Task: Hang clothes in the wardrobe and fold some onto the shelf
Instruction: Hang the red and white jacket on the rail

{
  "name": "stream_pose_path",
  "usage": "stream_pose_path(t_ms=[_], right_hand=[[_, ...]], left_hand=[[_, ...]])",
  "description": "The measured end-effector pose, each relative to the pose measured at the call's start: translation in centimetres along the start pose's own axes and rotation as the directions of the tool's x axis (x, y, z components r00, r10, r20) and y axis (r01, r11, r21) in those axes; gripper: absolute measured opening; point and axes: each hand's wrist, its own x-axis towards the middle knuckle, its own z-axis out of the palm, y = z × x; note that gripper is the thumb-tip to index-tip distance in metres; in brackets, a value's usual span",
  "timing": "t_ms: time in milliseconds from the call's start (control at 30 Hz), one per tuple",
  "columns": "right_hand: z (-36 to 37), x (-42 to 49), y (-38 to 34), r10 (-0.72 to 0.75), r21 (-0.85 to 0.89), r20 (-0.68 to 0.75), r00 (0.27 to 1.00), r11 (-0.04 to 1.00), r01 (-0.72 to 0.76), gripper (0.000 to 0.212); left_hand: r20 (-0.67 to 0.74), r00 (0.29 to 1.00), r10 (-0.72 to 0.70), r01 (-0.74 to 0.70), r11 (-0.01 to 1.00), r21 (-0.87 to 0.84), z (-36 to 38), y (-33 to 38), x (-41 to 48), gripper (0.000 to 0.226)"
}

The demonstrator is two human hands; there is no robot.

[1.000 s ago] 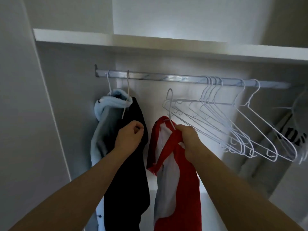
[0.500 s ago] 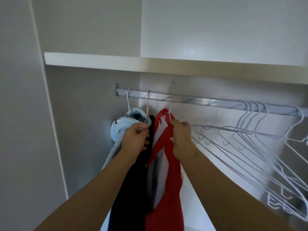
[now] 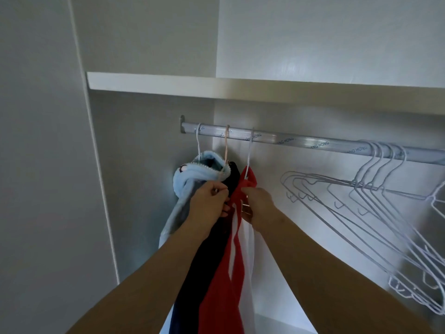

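Note:
Three garments hang on white wire hangers at the left end of the metal rail [image 3: 289,141]: a pale blue and grey garment [image 3: 192,174], a dark navy one [image 3: 207,256], and a red and white garment [image 3: 228,273]. The red garment's hanger hook [image 3: 250,150] is over the rail. My left hand [image 3: 210,204] grips the wire shoulder of the dark garment's hanger. My right hand [image 3: 258,207] holds the red garment just below its collar, fingers curled round cloth and hanger.
Several empty white wire hangers [image 3: 375,208] hang bunched on the rail to the right, slanting down. A white shelf [image 3: 216,84] runs above the rail. The wardrobe's side panel [image 3: 48,189] stands close on the left.
The red garment's hanger went up from below the rail and now hooks over it beside the dark garment. Both hands rose with it; my view tilted upward and left.

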Motion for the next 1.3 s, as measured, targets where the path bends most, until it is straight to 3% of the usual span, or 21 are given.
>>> stream_pose_path(t_ms=[200, 333, 433, 633, 967, 1300], right_hand=[[-0.7, -2.5, 1.6, 0.074, -0.107, -0.073, 0.995, 0.991, -0.082, 0.023], [-1.3, -5.7, 3.4, 0.094, -0.118, -0.08, 0.992, 0.988, -0.103, 0.008], [-1.9, -8.8, 5.2, 0.132, -0.102, -0.059, 0.989, 0.985, -0.138, 0.006], [-5.0, -15.8, 11.1, 0.244, -0.013, -0.166, 0.955, 0.968, -0.25, 0.013], [-12.5, -29.7, 20.8, 0.396, 0.157, -0.432, 0.81, 0.918, -0.365, 0.006], [-20.0, -50.1, 30.0, 0.526, 0.301, -0.523, 0.671, 0.85, -0.432, 0.007]], left_hand=[[-0.003, 0.999, -0.054, 0.054, 0.997, 0.061, -1.0, 0.3, -3.0, 0.015], [0.025, 0.997, -0.072, 0.07, 0.996, 0.056, -2.1, 0.2, -6.2, 0.017], [0.07, 0.994, -0.084, 0.08, 0.995, 0.067, -2.6, -0.3, -9.1, 0.018], [0.177, 0.964, -0.199, 0.175, 0.975, 0.139, -2.4, -3.7, -16.5, 0.013], [0.303, 0.815, -0.495, 0.454, 0.869, 0.197, -0.5, -10.7, -31.5, 0.013], [0.432, 0.648, -0.627, 0.499, 0.778, 0.382, 0.2, -13.8, -53.1, 0.01]])
